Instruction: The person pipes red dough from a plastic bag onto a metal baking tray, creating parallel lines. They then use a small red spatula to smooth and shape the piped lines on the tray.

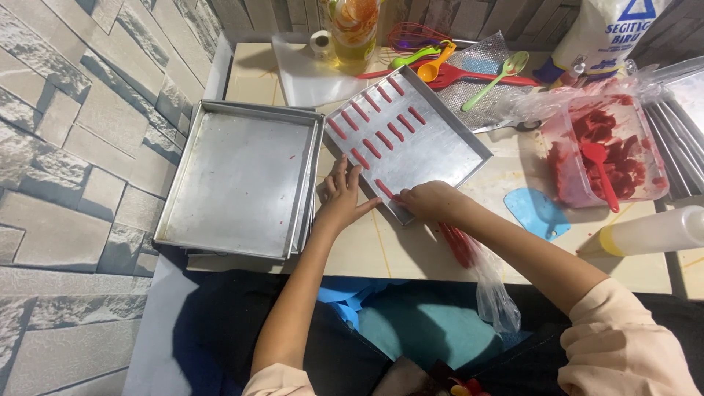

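Observation:
A tilted metal baking tray [440,150] lies on the table with several short red dough strips [372,149] in rows along its left part. My right hand [433,200] is at the tray's near corner, fingers closed on a clear piping bag [480,271] of red dough whose tip meets the newest strip [384,189]. The bag trails back over the table edge. My left hand [342,194] rests flat on the table, fingers spread, touching the tray's left edge.
A stack of empty metal trays [238,180] sits to the left. At right are a plastic tub of red dough with a red spoon [605,158], a blue scraper [537,213] and a squeeze bottle [653,231]. Coloured spoons, a whisk and an oil bottle [353,33] stand behind.

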